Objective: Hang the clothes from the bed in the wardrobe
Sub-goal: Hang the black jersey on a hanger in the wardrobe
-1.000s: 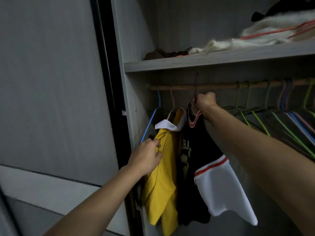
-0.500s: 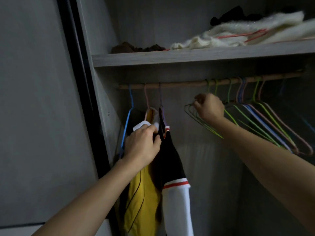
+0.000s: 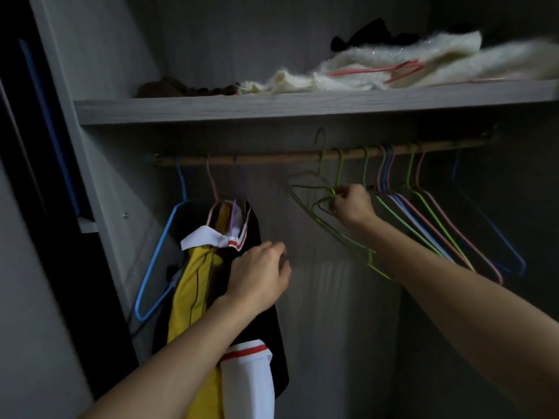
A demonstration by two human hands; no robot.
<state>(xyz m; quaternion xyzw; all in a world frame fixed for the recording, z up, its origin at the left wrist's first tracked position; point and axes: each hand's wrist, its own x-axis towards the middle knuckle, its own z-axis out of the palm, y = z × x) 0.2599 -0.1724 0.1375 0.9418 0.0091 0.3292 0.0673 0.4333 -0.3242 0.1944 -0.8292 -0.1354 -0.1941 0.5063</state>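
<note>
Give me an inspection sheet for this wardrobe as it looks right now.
Surface: wooden rail under a grey shelf.
Job's things: yellow shirt and black jersey hang at the rail's left end; green hanger is off the rail, its hook above it.
Clutter: white fluffy fabric and dark items on the shelf; empty coloured hangers at the right, a blue hanger at the left.
Hands: left hand open by the jersey; right hand pinches the green hanger.
Cables: nothing seen.
Surroundings: dim light, grey wardrobe wall.

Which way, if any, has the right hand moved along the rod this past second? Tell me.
Yes. The right hand moved right along the rod, from the black jersey to the green hangers.
</note>
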